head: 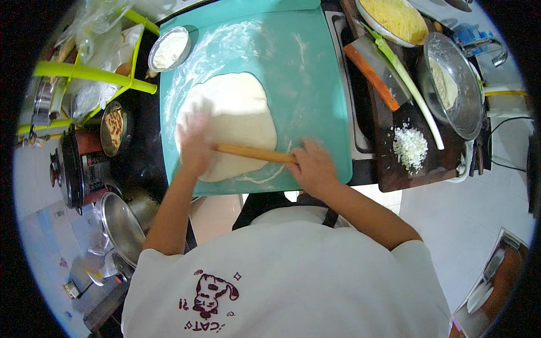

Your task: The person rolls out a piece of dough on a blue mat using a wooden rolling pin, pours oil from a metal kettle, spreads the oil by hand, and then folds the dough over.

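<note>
A wide, flat sheet of dough point(241, 122) with a rounded outline lies on a floured teal mat point(312, 84). Across its near part runs a wooden rolling pin point(253, 153), slightly slanted. My left hand point(196, 139), blurred by motion, is over the pin's left end, its fingers reaching forward above the dough. At the other end, my right hand point(315, 167) has its fingers curled on the pin, just off the dough's right edge. Both hands hide the pin's ends. A small bowl of flour point(170, 50) stands at the mat's far left corner.
On the right, a dark cutting board point(393, 169) bears chopped white pieces point(410, 148), a scallion point(408, 80) and an orange-handled cleaver point(372, 76). Beyond are a metal bowl with dough point(452, 122) and a bowl of yellow shreds point(395, 19). Leftward are a green rack point(97, 76) and a pan point(112, 129).
</note>
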`<state>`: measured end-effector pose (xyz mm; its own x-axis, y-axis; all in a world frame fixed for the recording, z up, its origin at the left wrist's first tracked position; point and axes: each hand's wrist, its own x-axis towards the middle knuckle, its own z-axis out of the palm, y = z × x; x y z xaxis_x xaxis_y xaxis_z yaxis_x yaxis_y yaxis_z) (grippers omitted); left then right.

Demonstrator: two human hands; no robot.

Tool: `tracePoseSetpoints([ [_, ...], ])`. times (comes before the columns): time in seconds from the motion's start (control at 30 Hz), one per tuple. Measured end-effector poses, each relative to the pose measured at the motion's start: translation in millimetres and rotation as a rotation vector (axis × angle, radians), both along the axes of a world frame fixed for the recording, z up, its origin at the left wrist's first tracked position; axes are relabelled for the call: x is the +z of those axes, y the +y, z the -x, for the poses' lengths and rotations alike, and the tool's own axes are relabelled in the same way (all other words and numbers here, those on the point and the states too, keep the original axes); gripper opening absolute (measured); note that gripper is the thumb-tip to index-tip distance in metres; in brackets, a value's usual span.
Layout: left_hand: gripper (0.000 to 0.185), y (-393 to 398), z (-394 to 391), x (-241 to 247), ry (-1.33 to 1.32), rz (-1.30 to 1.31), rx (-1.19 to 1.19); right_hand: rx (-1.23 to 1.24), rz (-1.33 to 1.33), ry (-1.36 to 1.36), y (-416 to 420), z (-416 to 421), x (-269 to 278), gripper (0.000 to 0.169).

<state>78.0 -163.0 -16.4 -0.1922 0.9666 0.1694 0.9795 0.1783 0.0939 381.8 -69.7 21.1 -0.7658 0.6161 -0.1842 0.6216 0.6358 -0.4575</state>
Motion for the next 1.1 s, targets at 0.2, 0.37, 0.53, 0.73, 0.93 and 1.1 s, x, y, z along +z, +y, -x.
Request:
tracePoseSetpoints([
  [0.2, 0.06, 107, -2, 11, 0.07, 0.041, -0.393, -0.328, -0.331, 0.087, 44, 10, -29, 0.038],
  [0.37, 0.05, 183, -12, 5, 0.065, -0.134, -0.186, -0.448, -0.526, 0.154, 77, 7, -55, 0.046],
  [0.53, 0.042, 189, -28, -13, 0.09, -0.106, -0.15, -0.32, -0.341, 0.032, 45, 4, -35, 0.05],
  [0.73, 0.045, 282, -26, -30, 0.075, -0.171, -0.199, -0.387, -0.284, 0.056, 67, 17, -13, 0.043],
  [0.93, 0.049, 254, -14, -16, 0.098, 0.04, -0.265, -0.418, -0.264, -0.032, 76, -3, -18, 0.03],
  [1.1, 0.056, 126, -2, 41, -0.196, -0.138, -0.151, -0.086, -0.278, 0.182, 69, -3, -25, 0.029],
])
